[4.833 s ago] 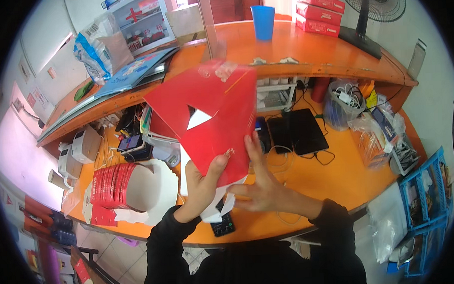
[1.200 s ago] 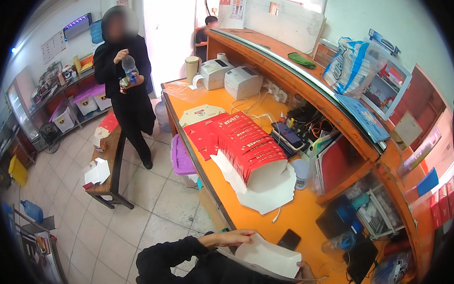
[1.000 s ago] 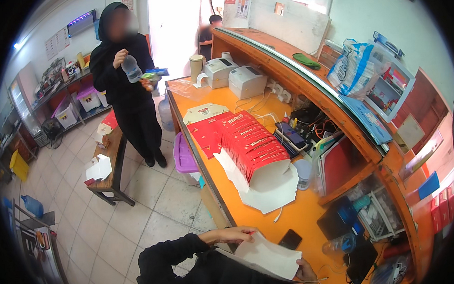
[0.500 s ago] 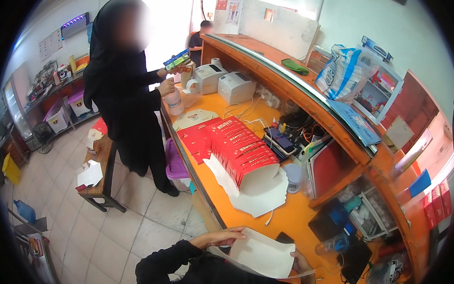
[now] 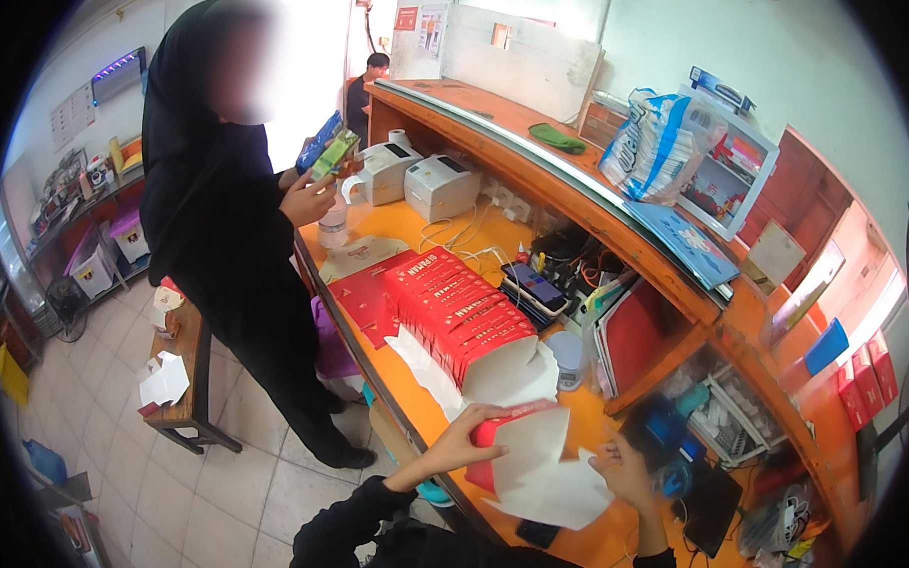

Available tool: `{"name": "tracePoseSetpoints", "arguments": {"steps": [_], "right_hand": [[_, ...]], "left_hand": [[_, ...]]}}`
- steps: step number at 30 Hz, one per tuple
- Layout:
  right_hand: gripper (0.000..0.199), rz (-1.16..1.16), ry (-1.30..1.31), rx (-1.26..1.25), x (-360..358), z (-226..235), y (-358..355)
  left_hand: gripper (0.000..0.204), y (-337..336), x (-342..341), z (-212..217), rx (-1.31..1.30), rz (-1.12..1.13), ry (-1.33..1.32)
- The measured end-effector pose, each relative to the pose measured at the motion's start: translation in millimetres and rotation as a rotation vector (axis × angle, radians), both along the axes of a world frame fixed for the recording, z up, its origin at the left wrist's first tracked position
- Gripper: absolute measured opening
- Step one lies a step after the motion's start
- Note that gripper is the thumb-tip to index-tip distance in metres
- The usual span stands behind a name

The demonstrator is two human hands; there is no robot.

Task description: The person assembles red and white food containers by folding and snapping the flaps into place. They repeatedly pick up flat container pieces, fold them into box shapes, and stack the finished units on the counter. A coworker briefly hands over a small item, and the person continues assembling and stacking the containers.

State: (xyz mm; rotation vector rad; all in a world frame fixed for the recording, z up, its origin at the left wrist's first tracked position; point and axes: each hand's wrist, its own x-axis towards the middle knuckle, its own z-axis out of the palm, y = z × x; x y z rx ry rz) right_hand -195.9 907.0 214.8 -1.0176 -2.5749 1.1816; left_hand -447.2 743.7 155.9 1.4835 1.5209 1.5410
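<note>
A red and white cardboard food box (image 5: 540,451), partly folded with its white inside upward, is held over the near end of the orange counter. My left hand (image 5: 467,446) grips its red left side, thumb over the edge. At the right, my right hand (image 5: 626,468) has its fingers bent in at the edge of a white flap. Just beyond stands a row of nested red food boxes (image 5: 465,309), the nearest with its white inside showing. Flat red cardboard (image 5: 370,292) lies at their left.
Across the counter (image 5: 412,220), a person in black (image 5: 217,212) holds green and blue packets (image 5: 335,156) near a bottle (image 5: 333,228). Two label printers (image 5: 439,187), a phone (image 5: 535,286) and a round scale (image 5: 569,360) stand along the shelf. Another phone (image 5: 536,533) lies near me.
The food box has moved forward and turned, so its red side shows. My left hand has shifted to that side. The other person's hand has left the bottle and is at the packets.
</note>
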Motion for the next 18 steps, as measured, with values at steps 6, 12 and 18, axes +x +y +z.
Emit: {"name": "tracePoseSetpoints", "arguments": {"steps": [6, 12, 18], "right_hand": [[0.080, 0.262, 0.325, 0.081, -61, 11, -51], [0.066, 0.162, 0.341, 0.131, -72, -18, -70], [0.065, 0.099, 0.283, 0.165, -52, -37, -84]], "left_hand": [[0.056, 21, 35, 14, 0.150, 0.013, 0.033], [0.047, 16, 58, -4, 0.060, -0.065, -0.206], [0.041, 11, 71, -25, 0.038, -0.060, -0.060]]}}
